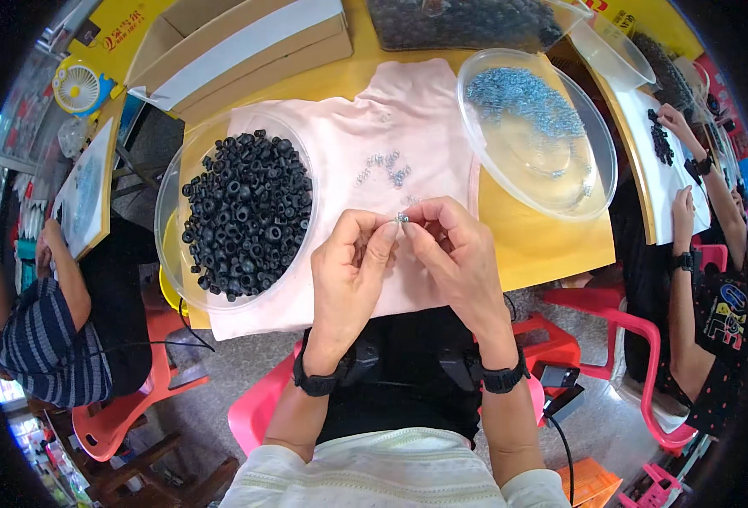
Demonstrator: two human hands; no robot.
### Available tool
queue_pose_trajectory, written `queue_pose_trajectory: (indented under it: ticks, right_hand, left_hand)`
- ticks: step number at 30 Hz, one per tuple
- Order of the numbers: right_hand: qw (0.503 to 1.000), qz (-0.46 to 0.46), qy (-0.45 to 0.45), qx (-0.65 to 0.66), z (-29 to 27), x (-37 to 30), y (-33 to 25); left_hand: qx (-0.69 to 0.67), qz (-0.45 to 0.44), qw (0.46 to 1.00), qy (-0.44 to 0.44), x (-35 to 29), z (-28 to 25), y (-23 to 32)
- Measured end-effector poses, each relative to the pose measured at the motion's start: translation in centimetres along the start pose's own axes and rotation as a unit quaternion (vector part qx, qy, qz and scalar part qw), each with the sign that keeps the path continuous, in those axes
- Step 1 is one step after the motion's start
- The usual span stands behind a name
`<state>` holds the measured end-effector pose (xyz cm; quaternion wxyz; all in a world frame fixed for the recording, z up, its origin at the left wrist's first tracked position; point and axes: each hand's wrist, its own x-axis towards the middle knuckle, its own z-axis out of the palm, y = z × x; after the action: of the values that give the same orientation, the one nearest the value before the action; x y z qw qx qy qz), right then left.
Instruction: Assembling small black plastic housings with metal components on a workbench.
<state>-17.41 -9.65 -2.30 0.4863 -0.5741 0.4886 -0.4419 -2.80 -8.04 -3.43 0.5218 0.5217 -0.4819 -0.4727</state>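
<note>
My left hand (pixel 349 269) and my right hand (pixel 460 254) meet over a pink cloth (pixel 340 144). Thumbs and forefingers of both pinch a tiny metal spring (pixel 402 218); the fingertips partly hide it, and I cannot tell whether it is one coil or several tangled together. Just beyond the hands, a loose cluster of small metal springs (pixel 398 176) lies on the cloth. To the left, a round clear tray (pixel 166 229) holds a heap of small black cap-like parts (pixel 247 216). At the right, another clear round tray (pixel 604 165) contains many silvery-blue springs (pixel 522 97).
An open cardboard box (pixel 255 63) and a clear bin of dark parts (pixel 467 30) stand at the back of the yellow table (pixel 543 245). Co-workers sit at both sides, with a person's hand (pixel 49 241) at left. A red stool (pixel 552 343) is below right.
</note>
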Motion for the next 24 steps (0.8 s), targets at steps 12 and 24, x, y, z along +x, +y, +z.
queue_pose_trajectory:
  ticks: [12, 24]
  right_hand:
    - [0.997, -0.044, 0.006, -0.057, 0.1, 0.0, 0.3]
    - [0.999, -0.023, -0.026, -0.011, 0.0, 0.2, 0.2]
  left_hand:
    - [0.038, 0.025, 0.999, 0.019, 0.0, 0.2, 0.5]
    - [-0.021, 0.037, 0.999, 0.022, 0.0, -0.3, -0.2]
